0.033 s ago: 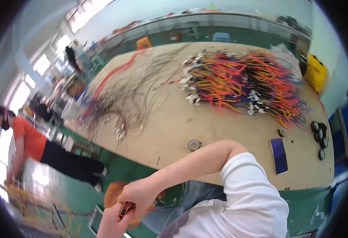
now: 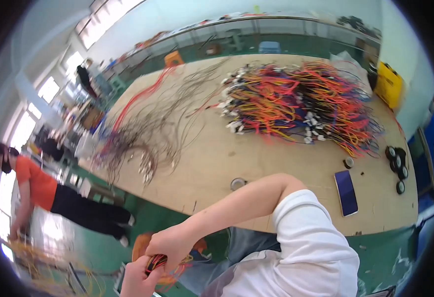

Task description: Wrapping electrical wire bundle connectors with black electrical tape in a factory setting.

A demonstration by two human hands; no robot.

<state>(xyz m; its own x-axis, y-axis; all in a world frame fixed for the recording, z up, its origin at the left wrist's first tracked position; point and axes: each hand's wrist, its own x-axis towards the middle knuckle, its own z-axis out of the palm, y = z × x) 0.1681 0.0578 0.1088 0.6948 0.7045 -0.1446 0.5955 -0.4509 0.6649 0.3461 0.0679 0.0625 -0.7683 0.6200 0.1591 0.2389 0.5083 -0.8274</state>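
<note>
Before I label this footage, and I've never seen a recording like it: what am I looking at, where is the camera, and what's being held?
The camera is worn on a person's head and looks down through a fisheye lens, so straight edges bend. There is no machine: the work is done with bare hands. The right hand and the left hand meet low in the picture, both gripping a bundle of red and orange wires. Beyond them is a wooden table. On it lie a heap of coloured wire harnesses, a spread of thin grey and red wires, a dark phone, some black tape rolls and a small round tin. At left, another person in an orange shirt bends over.
</note>
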